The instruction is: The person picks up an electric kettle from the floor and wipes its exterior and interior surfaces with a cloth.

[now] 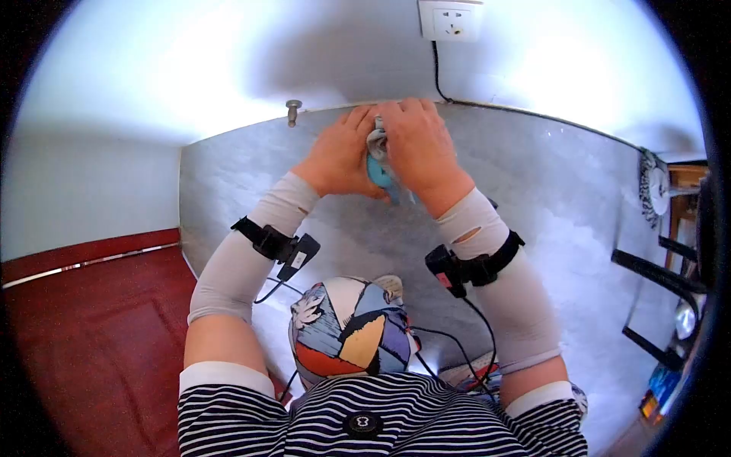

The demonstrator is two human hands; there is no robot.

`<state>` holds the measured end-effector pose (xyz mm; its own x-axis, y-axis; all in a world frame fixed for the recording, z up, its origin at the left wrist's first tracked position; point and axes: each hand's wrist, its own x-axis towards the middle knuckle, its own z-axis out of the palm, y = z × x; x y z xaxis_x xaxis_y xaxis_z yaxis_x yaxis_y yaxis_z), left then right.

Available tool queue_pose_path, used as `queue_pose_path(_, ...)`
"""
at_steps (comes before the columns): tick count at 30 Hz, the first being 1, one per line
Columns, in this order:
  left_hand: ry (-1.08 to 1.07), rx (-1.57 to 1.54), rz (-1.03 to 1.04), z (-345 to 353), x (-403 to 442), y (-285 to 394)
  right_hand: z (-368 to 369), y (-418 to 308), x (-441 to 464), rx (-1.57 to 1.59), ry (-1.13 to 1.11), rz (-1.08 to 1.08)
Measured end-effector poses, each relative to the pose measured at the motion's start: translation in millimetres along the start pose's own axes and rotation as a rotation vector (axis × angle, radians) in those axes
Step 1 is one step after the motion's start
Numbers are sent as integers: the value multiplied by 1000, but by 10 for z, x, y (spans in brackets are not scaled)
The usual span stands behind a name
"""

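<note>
Near the wall, over the grey floor, both of my hands are close together around a light blue item and a crumpled grey cloth. My left hand has its fingers wrapped round the blue item from the left. From the right, my right hand presses its curled fingers on the grey cloth, which shows between the hands. Much of both things is hidden by my fingers, and a thin clear edge hangs below the blue item.
A metal stopper stands by the wall to the left. A wall socket has a black cable running down. On the left lies a dark red surface; on the right are a black metal frame and a shelf.
</note>
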<state>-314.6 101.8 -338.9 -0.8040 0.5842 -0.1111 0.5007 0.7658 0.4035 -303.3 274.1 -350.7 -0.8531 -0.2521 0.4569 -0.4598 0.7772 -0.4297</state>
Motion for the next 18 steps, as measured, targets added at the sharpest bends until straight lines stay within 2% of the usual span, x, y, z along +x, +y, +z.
queue_pose_path(2, 24, -10, 0, 5, -4, -10, -45, -32, -15, 0, -14, -2)
queue_pose_path(4, 55, -10, 0, -21, -3, 9, -239, -125, -173, 31, -231, -24)
queue_pose_path(7, -18, 68, -77, -49, 1, 48, -404, -120, -241, 125, -298, -78)
queue_pose_path(11, 32, 30, -7, -13, -2, -1, -225, -31, -39, 30, -220, -71)
queue_pose_path(13, 45, -5, 18, 5, 11, -30, -144, -19, 59, 32, -99, -44)
queue_pose_path(14, 62, -8, 26, 12, 7, -29, -173, -27, 33, 30, -102, -44)
queue_pose_path(16, 79, -19, 32, 21, 5, -3, -293, -74, -59, -3, -354, -45)
queue_pose_path(18, -19, 49, -72, -74, 29, 90, -393, -95, -189, 35, -319, -103)
